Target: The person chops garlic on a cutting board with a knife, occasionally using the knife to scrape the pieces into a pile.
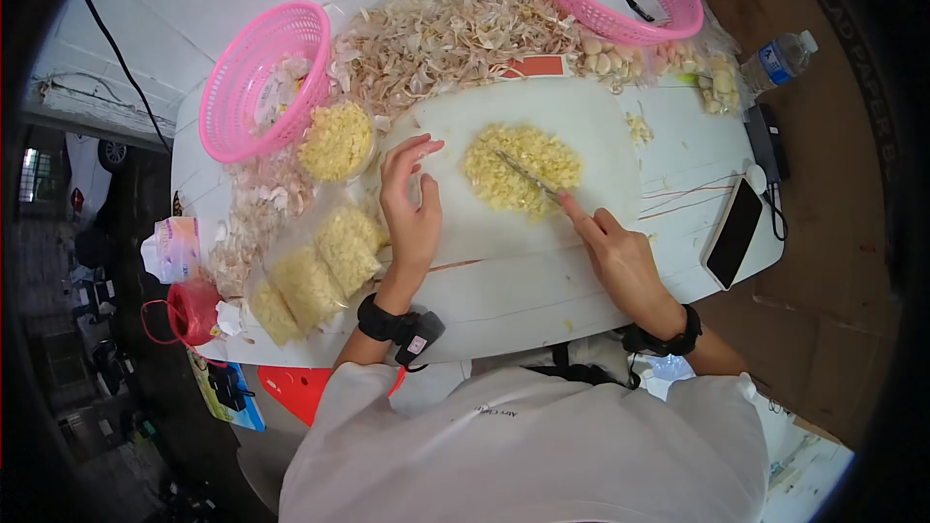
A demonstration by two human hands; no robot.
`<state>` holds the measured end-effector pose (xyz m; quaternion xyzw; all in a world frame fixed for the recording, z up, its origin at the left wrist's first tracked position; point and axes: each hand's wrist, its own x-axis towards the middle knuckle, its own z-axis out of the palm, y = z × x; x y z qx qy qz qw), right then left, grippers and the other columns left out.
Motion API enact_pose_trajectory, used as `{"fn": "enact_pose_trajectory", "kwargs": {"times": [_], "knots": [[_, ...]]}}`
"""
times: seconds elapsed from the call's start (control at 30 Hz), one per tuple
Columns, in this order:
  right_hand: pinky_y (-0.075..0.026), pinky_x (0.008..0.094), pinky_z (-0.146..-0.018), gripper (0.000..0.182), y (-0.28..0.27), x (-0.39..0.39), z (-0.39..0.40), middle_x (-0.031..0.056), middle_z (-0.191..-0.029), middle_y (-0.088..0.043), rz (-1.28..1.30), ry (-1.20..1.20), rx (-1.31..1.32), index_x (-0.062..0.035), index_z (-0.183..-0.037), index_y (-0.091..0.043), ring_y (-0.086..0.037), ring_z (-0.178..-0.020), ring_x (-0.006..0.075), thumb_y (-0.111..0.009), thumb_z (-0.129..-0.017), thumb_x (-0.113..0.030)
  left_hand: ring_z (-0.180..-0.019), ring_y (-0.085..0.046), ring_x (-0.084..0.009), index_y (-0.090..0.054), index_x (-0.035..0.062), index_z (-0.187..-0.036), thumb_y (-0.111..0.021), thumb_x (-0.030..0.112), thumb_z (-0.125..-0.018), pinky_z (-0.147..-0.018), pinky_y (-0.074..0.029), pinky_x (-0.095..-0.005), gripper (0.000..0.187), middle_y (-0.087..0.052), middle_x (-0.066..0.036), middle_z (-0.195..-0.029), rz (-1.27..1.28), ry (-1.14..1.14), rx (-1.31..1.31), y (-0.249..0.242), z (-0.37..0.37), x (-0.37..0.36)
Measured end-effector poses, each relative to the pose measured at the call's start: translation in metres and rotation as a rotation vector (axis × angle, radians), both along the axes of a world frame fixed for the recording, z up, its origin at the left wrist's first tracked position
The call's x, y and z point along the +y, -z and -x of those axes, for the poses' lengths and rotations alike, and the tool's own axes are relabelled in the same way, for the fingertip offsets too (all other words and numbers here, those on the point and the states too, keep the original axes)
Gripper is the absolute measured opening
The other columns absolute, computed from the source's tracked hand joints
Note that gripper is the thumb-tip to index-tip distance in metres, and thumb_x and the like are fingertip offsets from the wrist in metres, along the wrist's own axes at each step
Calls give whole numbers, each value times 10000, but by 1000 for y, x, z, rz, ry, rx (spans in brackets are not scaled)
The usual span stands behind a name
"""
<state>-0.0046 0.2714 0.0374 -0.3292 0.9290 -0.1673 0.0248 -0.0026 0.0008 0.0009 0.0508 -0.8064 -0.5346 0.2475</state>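
My right hand point(618, 257) is wrapped round the handle of a knife point(526, 174), whose blade lies in a pile of chopped pale-yellow pieces point(484, 179). The pile rests on a white cutting board point(605, 126). To the left of the pile, my left hand point(414, 196) is raised with its fingers apart and curved, holding nothing. A round container of chopped pieces point(336, 140) stands beyond it. Filled clear bags point(315, 276) lie to the left of my left wrist.
Pink baskets point(229, 87) stand at the far left and far right, with a heap of dry peels point(450, 29) between them. A bottle point(780, 60), a phone point(733, 232), a black adapter point(765, 140) and a red string roll point(194, 312) lie around the edges.
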Motion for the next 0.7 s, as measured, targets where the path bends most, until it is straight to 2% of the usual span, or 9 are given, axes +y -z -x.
{"fn": "enact_pose_trajectory", "kwargs": {"times": [0.7], "knots": [[-519, 385, -511, 731, 5, -8, 9, 123, -828, -535, -6, -11, -24, -189, -1504, -358, -605, -576, 279, -572, -835, 14, -1100, -537, -235, -646, 53, -1109, -440, -91, -787, -896, -424, -340, 408, -594, -118, -1200, 14, 4, -5, -3, -1, 1]]}}
